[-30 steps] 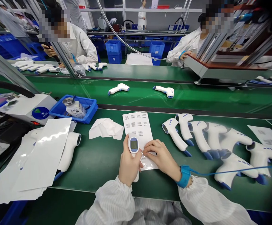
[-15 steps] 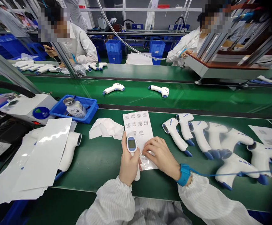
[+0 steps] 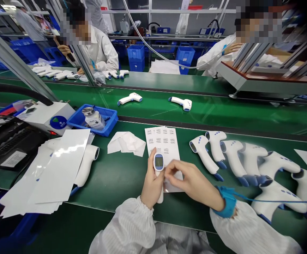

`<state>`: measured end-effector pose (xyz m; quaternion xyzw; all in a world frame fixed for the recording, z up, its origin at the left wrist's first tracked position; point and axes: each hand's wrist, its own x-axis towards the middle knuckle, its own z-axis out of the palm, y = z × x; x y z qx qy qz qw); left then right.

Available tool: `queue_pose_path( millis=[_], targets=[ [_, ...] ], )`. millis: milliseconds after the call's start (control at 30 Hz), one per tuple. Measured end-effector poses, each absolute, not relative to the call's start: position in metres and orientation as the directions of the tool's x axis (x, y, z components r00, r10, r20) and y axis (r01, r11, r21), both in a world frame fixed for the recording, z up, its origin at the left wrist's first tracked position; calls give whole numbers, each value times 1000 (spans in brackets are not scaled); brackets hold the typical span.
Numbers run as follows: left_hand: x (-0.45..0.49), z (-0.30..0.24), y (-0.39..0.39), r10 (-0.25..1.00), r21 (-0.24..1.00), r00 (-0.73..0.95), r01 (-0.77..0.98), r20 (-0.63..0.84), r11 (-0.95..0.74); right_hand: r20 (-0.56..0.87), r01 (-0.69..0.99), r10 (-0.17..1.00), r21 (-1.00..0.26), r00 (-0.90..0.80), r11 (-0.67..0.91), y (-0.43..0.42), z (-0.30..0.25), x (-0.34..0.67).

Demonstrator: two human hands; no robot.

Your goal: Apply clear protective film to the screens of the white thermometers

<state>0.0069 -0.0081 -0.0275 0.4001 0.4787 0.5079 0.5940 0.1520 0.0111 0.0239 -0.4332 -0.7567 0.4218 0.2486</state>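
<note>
My left hand (image 3: 151, 185) is wrapped round the handle of a white forehead thermometer (image 3: 159, 161), its small grey screen facing up at me. Beside it, my right hand (image 3: 189, 180) is closed in a pinch near the thermometer's handle; anything between those fingertips is too small to make out. Under both hands lies a white sheet of printed labels (image 3: 164, 135), partly covered by them. To the right, several more white thermometers with blue tips (image 3: 203, 155) lie in a row on the green bench. A crumpled white cloth or tissue (image 3: 126, 143) rests left of the label sheet.
Stacked white sheets (image 3: 60, 165) cover part of another thermometer at left. Behind them, a blue tray (image 3: 111, 125) holds a metal-capped bottle (image 3: 94, 118). Two thermometers lie on the green conveyor (image 3: 153, 106). A blue wrist strap's cord (image 3: 270, 200) runs right. Co-workers sit across.
My right hand has lifted off the label sheet and drawn its fingers into a pinch beside the thermometer. The left hand keeps its hold. The whole view has shifted slightly.
</note>
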Motion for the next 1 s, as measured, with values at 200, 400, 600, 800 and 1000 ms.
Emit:
queue_pose_path(
  millis=[200,400,600,800,1000],
  targets=[
    [8,-31,-9,987,979,31,-129,-158,160,199,483,872,-767,-447,423,47,23,143],
    [7,-28,-8,982,977,30,-104,-185,187,152,448,852,-797,-502,406,57,29,146],
    [6,-29,-7,978,968,51,-140,-204,209,63,386,814,-857,-578,340,61,39,153],
    [7,-26,-9,977,958,68,-194,-204,213,-109,344,729,-921,-676,182,60,38,153],
    [5,-27,-7,978,968,61,-143,-201,208,118,454,781,-756,-613,470,61,38,149]
  ],
)
